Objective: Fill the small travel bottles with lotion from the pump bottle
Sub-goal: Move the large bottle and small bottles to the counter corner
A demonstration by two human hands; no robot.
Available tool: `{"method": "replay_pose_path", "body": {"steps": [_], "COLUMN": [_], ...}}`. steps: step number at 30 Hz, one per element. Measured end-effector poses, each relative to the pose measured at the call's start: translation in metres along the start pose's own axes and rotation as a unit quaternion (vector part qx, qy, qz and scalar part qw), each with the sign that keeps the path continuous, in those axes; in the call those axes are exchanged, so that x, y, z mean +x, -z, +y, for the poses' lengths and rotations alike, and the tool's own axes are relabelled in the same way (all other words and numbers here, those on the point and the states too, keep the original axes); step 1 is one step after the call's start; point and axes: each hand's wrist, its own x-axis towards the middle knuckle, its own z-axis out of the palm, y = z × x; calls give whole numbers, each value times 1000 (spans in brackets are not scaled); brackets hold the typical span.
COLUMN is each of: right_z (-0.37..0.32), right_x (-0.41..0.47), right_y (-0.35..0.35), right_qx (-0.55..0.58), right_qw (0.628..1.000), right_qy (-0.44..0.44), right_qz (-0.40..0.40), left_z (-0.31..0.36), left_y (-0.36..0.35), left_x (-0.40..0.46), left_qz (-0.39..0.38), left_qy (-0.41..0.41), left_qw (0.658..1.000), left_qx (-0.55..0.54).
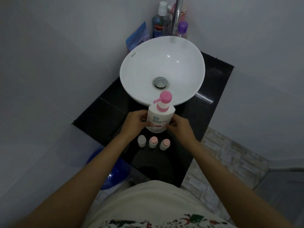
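Observation:
A white pump bottle [160, 115] with a pink pump head stands upright on the black counter [102, 112], just in front of the sink. My left hand [137, 121] grips its left side and my right hand [179, 127] grips its right side. Its pink nozzle points left. Three small travel bottles stand in a row nearer to me: a white-capped one [141, 141], a pink-capped one [153, 142] and another pink-capped one [164, 144]. All three are capped and untouched.
A white round sink [131, 71] with a metal drain fills the counter's far half. Behind it stand a chrome tap [177, 15], a mouthwash bottle [158, 25], a purple-capped bottle [182, 29] and a blue pouch [137, 37]. A blue bucket [111, 171] sits on the floor, lower left.

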Motion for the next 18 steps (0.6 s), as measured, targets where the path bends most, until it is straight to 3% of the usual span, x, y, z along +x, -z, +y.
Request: {"method": "replay_pose_path", "body": {"steps": [5, 10, 18], "right_z": [-30, -92, -158], "right_x": [10, 51, 129], "right_y": [-1, -17, -97], "right_qx": [-38, -99, -101], "right_qw": [996, 977, 942], "right_qy": [59, 148, 184], "right_qz": [-49, -120, -263], "left_z": [2, 5, -36], "left_y": [27, 81, 138], "left_x": [-21, -45, -44], "left_qz": [63, 181, 345], "left_qy": [-8, -10, 95], "left_qw": [998, 983, 934], "left_qx": [-14, -12, -1]}}
